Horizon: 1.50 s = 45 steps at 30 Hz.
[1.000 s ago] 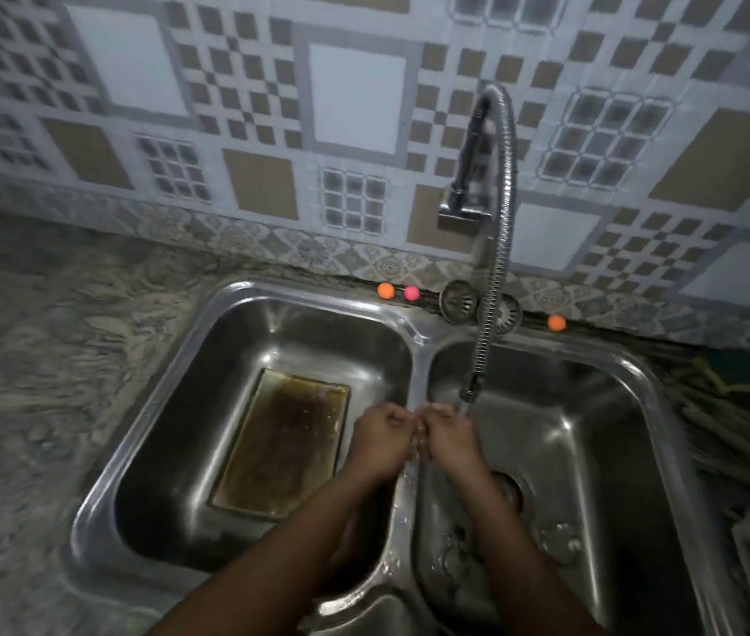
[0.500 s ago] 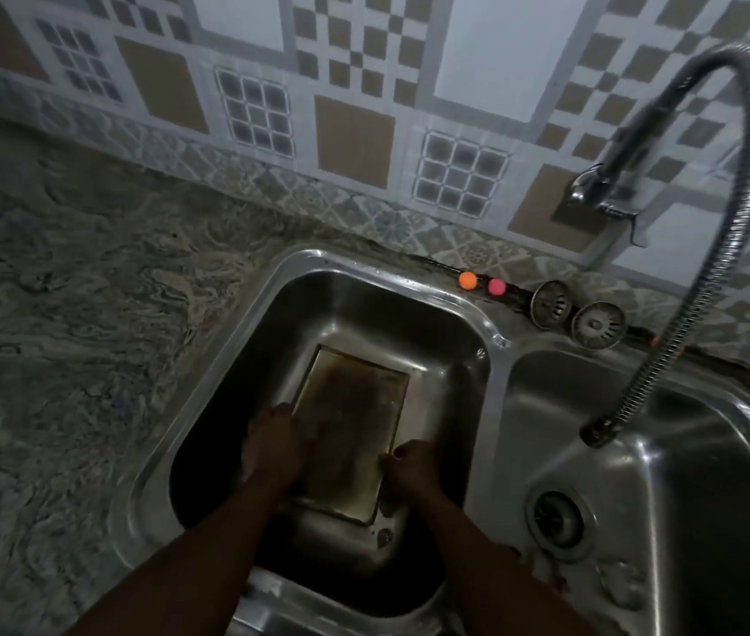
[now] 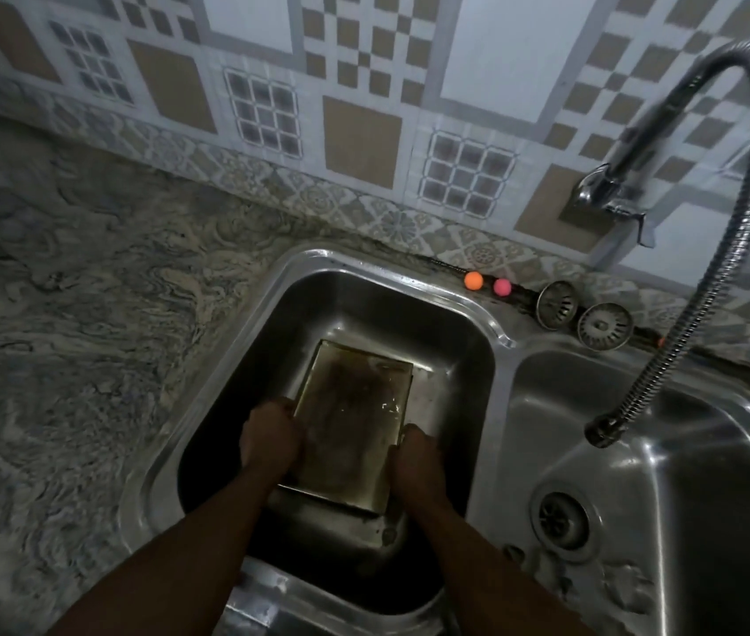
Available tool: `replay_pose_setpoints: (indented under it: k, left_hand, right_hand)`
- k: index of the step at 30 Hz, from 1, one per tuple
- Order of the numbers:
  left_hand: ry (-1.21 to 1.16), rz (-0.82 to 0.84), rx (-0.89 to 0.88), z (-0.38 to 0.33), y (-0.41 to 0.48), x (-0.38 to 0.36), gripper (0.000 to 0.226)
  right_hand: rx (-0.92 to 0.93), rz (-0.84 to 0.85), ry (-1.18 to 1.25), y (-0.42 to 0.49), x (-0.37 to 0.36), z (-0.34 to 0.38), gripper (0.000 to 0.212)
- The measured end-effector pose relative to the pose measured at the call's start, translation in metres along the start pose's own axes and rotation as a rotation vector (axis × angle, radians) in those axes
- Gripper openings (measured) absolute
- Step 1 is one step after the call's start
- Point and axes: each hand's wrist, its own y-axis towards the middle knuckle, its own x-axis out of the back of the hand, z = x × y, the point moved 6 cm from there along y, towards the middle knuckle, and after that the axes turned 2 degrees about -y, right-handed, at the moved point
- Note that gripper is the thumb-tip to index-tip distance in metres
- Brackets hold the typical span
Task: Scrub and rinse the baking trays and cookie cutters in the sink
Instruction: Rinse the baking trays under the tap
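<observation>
Lying between the two hands in the sink's (image 3: 364, 314) left basin, the baking tray (image 3: 355, 429) is gripped at its long edges by the left hand (image 3: 270, 436) and right hand (image 3: 414, 456). Brown grime covers it, so scrubbing and rinsing are judged barely begun; no cookie cutters are seen. The tap (image 3: 602, 429) hangs well right of the right hand.

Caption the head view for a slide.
Left hand and right hand grip opposite sides of a grimy baking tray in the left sink basin.

The marbled stone counter (image 3: 88, 337) is carrying a steel double sink (image 3: 153, 475), while an orange ball (image 3: 473, 280), a pink ball (image 3: 501, 286) and two drain strainers (image 3: 557, 304) are sitting along its back edge.
</observation>
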Motion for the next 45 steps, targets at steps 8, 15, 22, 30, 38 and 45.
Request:
replay_pose_setpoints:
  k: [8, 15, 22, 30, 38, 45]
  left_hand:
    - [-0.273, -0.059, -0.027, -0.008, -0.012, 0.013, 0.025]
    - [-0.324, -0.114, -0.033, -0.007, -0.028, 0.02, 0.023]
    - [-0.41, -0.069, -0.047, -0.025, -0.04, 0.03, 0.026]
    - [-0.554, 0.221, -0.233, -0.136, -0.089, -0.006, 0.024]
    - [-0.671, 0.638, -0.185, -0.232, -0.155, -0.063, 0.031]
    - [-0.427, 0.689, -0.139, -0.248, -0.164, -0.103, 0.014]
  right_hand:
    - [0.035, -0.081, 0.105, -0.014, 0.022, 0.014, 0.019]
    - [0.057, -0.096, 0.1, -0.025, 0.024, 0.018, 0.033]
    - [0.131, -0.174, 0.346, -0.04, 0.051, 0.017, 0.042]
    - [-0.046, -0.511, 0.495, -0.09, 0.138, -0.067, 0.031]
    - [-0.322, -0.411, 0.509, -0.113, 0.166, -0.166, 0.024]
    - [-0.365, -0.275, 0.425, -0.117, 0.161, -0.196, 0.035]
